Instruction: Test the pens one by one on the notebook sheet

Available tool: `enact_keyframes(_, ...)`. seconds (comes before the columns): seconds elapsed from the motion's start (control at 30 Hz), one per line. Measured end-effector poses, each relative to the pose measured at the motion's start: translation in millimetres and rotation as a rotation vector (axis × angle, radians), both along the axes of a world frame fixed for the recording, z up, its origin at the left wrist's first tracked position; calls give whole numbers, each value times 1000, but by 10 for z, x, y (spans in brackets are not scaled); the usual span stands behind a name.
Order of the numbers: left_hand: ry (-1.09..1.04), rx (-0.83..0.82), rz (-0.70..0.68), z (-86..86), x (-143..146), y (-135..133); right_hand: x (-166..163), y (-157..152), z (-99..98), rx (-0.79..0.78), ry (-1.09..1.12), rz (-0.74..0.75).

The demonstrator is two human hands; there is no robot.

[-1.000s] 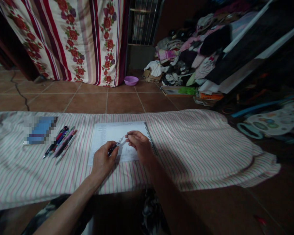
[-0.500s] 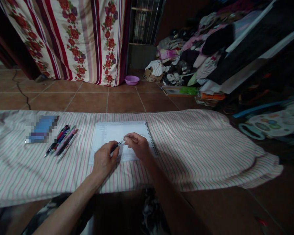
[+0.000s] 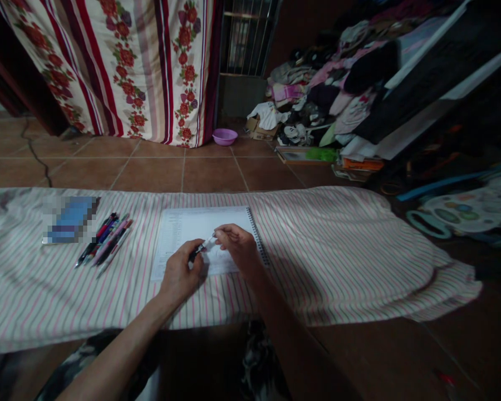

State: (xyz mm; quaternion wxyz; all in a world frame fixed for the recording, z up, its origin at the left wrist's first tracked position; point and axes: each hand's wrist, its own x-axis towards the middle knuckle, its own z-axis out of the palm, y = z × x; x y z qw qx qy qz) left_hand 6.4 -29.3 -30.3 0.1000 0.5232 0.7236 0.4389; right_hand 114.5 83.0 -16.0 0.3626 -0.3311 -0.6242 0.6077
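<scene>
Both hands grip one pen (image 3: 204,245) over a spiral notebook (image 3: 183,225) that lies open on a striped cloth (image 3: 338,250). My left hand (image 3: 180,273) is closed round the pen's dark barrel. My right hand (image 3: 239,249) pinches its pale end between fingertips. The pen lies slanted between the two hands, just above the page.
Several pens (image 3: 104,239) lie in a bunch left of the notebook, beside a blue flat object (image 3: 70,219). Tiled floor (image 3: 200,172) lies beyond the cloth, with a purple bowl (image 3: 224,136), a floral curtain (image 3: 121,61) and a heap of clothes (image 3: 329,94).
The two hands have drawn slightly closer along the pen. Its visible part between them is shorter than a second ago.
</scene>
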Motion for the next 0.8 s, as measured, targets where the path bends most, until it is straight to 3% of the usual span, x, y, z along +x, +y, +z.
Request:
enact_keyframes(0.23,-13,10,-29,86,25,-5,7,-7,-8,26,-14,14)
enact_keyframes(0.47,-161,-47,63,49,11,17,9,-62,36,38,-33,38)
enact_keyframes(0.8,-69,-44,39,131,34,-3,0,-76,30,23,-16,52)
